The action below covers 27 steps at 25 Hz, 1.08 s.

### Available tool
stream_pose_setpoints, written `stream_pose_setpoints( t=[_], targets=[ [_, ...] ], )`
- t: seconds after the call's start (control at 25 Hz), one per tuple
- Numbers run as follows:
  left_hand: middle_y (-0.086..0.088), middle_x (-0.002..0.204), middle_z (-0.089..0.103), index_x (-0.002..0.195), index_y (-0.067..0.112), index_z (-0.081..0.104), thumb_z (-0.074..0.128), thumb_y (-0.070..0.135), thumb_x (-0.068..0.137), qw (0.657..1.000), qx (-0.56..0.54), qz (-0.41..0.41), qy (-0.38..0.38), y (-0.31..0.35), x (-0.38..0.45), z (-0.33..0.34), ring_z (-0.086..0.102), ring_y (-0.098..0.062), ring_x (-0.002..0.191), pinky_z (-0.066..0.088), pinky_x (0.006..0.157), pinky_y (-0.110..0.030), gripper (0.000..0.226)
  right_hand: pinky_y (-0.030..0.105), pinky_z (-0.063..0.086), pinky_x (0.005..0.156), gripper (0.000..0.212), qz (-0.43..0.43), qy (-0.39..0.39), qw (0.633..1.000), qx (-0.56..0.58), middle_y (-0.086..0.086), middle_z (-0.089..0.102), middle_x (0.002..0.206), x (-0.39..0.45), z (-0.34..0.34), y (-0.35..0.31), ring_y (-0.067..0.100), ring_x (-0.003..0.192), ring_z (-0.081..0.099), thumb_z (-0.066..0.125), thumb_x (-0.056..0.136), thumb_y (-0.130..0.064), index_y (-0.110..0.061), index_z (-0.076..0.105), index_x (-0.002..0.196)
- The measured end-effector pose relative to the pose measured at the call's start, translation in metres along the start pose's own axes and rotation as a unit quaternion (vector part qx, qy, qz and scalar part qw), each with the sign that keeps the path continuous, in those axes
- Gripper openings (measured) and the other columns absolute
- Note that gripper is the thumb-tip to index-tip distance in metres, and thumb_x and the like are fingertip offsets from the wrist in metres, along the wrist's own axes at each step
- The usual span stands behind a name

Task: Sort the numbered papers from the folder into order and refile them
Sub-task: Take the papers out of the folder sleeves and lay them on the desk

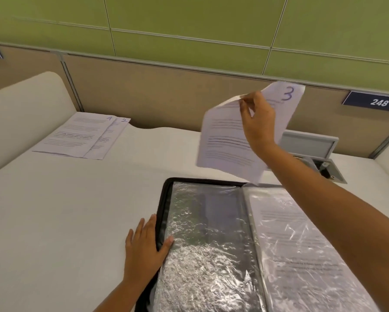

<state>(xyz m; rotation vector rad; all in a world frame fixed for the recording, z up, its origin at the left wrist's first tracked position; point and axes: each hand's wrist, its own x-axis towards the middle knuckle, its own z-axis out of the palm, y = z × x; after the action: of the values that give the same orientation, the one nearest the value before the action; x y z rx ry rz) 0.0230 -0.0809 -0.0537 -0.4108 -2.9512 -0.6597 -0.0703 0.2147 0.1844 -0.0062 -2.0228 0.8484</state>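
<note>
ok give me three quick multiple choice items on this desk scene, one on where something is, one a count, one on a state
1. Where do the sheets marked 4 and 2 lie?
A. far left of the desk
B. inside the folder
C. under the left hand

2. How many loose sheets lie on the desk outside the folder?
A. none
B. two
C. five

3. What is the right hand doing?
A. resting flat on the desk
B. pinching the sheet marked 3 in the air
C. closing the folder

Answers:
1. A: the sheets marked 4 and 2 lie overlapped at the far left of the desk, away from the folder.
2. B: only those two lie there; a third is in the air and another sits in a folder sleeve.
3. B: the right hand pinches the top edge of the sheet marked 3 above the open folder, while the left hand lies flat on the folder's left edge.
</note>
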Motion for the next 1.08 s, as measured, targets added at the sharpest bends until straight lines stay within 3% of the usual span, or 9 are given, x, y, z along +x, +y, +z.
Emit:
stream_pose_setpoints(
  t=[0.12,0.24,0.4,0.52,0.64,0.76,0.84,0.96,1.08],
  targets=[
    [0.004,0.152,0.027,0.148,0.019,0.022,0.012,0.085,0.074,0.995,-0.097,-0.023,-0.031,0.002,0.004,-0.009,0.024,-0.017,0.140,0.011,0.114,-0.037,0.099,0.026,0.051,0.081,0.014,-0.048,-0.039,0.998,0.013,-0.005,0.062,0.088,-0.006,0.015,-0.044,0.011,0.082,0.059,0.053,0.093,-0.017,-0.004,0.060,0.093],
    [-0.005,0.149,0.032,0.145,0.027,0.010,0.046,0.060,0.080,0.953,-0.292,-0.077,0.003,-0.016,0.028,-0.039,0.037,-0.024,0.133,0.031,0.108,-0.038,0.081,0.052,0.048,0.090,0.017,-0.088,-0.085,0.992,0.038,-0.007,0.061,0.077,-0.016,0.034,-0.080,0.016,0.069,0.062,0.053,0.092,-0.025,-0.009,0.058,0.088],
    [-0.016,0.147,0.032,0.146,0.008,0.024,0.068,0.035,0.081,0.961,-0.230,-0.110,0.109,-0.075,0.072,-0.090,0.036,-0.030,0.132,0.036,0.105,-0.043,0.083,0.034,0.020,0.117,0.014,-0.105,-0.101,0.988,0.053,-0.010,0.061,0.069,-0.028,0.067,-0.114,0.001,0.059,0.055,0.058,0.090,-0.020,-0.006,0.057,0.086],
    [-0.011,0.120,0.059,0.125,0.005,0.053,0.065,0.033,0.084,0.957,-0.270,-0.092,0.058,-0.106,0.089,-0.105,0.057,-0.025,0.109,0.049,0.084,-0.032,0.051,0.036,0.014,0.117,0.012,-0.101,-0.098,0.989,0.051,-0.023,0.053,0.068,-0.028,0.104,-0.140,-0.008,0.061,0.053,0.059,0.089,-0.019,-0.007,0.059,0.090],
    [-0.001,0.081,0.069,0.104,0.008,0.064,0.056,0.022,0.092,0.922,-0.360,-0.139,0.023,-0.124,0.095,-0.102,0.067,-0.009,0.071,0.045,0.059,-0.013,0.020,0.051,0.026,0.112,0.027,-0.066,-0.114,0.989,0.067,-0.015,0.058,0.082,-0.031,0.141,-0.151,-0.009,0.077,0.054,0.059,0.090,-0.017,-0.017,0.053,0.117],
    [0.003,0.070,0.067,0.093,0.012,0.064,0.053,0.022,0.095,0.913,-0.366,-0.179,0.017,-0.143,0.105,-0.097,0.065,-0.012,0.063,0.044,0.055,-0.018,0.016,0.053,0.036,0.104,0.036,-0.011,-0.179,0.983,0.029,-0.010,0.056,0.099,-0.079,0.176,-0.141,-0.008,0.094,0.045,0.058,0.091,-0.019,-0.017,0.047,0.125],
    [0.004,0.064,0.065,0.082,0.012,0.063,0.051,0.023,0.095,0.926,-0.323,-0.193,0.013,-0.153,0.112,-0.092,0.064,-0.021,0.066,0.041,0.055,-0.023,0.020,0.050,0.035,0.104,0.035,-0.007,-0.296,0.955,-0.027,-0.001,0.056,0.112,-0.130,0.193,-0.127,0.007,0.108,0.048,0.054,0.092,-0.026,-0.013,0.051,0.124],
    [0.003,0.071,0.066,0.086,0.018,0.060,0.046,0.028,0.097,0.942,-0.278,-0.187,-0.002,-0.160,0.129,-0.090,0.064,-0.016,0.066,0.041,0.056,-0.024,0.020,0.036,0.017,0.118,0.057,0.062,-0.498,0.852,-0.145,0.005,0.037,0.145,-0.205,0.213,-0.109,0.023,0.135,0.031,0.044,0.093,-0.046,-0.014,0.038,0.139],
    [0.002,0.081,0.066,0.097,0.019,0.057,0.044,0.034,0.097,0.957,-0.253,-0.141,-0.023,-0.174,0.153,-0.090,0.064,-0.013,0.065,0.045,0.060,-0.026,0.020,0.030,0.016,0.116,0.072,0.075,-0.502,0.828,-0.237,-0.001,0.039,0.145,-0.253,0.224,-0.098,0.027,0.135,0.036,0.010,0.092,-0.064,-0.019,0.044,0.137]
  ],
)
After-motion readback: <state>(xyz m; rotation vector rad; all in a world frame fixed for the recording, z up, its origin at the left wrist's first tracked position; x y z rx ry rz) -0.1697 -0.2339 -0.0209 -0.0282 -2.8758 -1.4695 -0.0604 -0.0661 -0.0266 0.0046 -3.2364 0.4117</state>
